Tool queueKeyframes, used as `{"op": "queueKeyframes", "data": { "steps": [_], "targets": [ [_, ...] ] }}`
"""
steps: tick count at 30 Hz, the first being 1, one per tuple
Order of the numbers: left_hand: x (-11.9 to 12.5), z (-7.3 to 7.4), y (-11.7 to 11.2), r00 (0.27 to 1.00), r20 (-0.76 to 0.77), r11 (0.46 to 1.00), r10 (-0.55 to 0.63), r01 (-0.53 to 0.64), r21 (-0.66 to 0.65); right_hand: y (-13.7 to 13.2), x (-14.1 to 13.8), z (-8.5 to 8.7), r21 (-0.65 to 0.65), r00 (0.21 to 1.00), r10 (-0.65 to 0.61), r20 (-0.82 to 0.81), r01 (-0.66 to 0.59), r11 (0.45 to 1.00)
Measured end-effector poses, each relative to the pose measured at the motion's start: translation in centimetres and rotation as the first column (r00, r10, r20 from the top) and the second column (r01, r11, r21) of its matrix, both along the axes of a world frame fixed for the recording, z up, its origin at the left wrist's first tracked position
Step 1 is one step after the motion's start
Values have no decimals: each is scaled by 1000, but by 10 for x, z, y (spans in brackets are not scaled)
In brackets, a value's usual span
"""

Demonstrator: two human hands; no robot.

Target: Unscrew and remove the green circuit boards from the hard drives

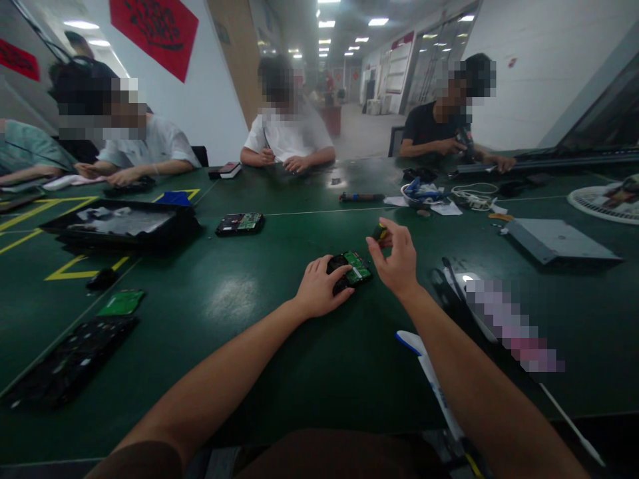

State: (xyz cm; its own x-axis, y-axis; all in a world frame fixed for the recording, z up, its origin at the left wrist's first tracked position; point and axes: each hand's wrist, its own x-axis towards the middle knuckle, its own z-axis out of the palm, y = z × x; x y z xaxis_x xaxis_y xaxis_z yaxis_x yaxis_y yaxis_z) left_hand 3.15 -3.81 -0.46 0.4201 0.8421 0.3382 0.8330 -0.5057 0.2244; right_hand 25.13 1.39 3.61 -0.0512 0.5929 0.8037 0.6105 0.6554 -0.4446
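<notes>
On the green table in front of me lies a hard drive [358,266], its green circuit board facing up. My left hand [319,289] rests over its near left side, thumb and fingers spread across it and gripping it against the table. Just right of the drive, my right hand [399,259] is raised and pinches a screwdriver [380,232] by its yellow and black handle. The screwdriver's thin shaft is hard to make out, and I cannot tell whether its tip touches the drive.
Another hard drive [240,223] lies farther back, beside a black tray [174,223]. At left are a loose green circuit board [122,303] and black drives [74,359]. A grey metal box [562,241] and cables [424,191] lie at right. Several people sit across the table.
</notes>
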Motion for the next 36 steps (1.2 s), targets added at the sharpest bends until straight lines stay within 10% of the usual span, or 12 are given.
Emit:
{"op": "queueKeyframes", "data": {
  "steps": [36],
  "targets": [
    [0, 0, 1, 1000, 1, 1000, -1, 1, -2, 1, 1, 0, -12, 1000, 12, 2, -12, 1000]
  ]
}}
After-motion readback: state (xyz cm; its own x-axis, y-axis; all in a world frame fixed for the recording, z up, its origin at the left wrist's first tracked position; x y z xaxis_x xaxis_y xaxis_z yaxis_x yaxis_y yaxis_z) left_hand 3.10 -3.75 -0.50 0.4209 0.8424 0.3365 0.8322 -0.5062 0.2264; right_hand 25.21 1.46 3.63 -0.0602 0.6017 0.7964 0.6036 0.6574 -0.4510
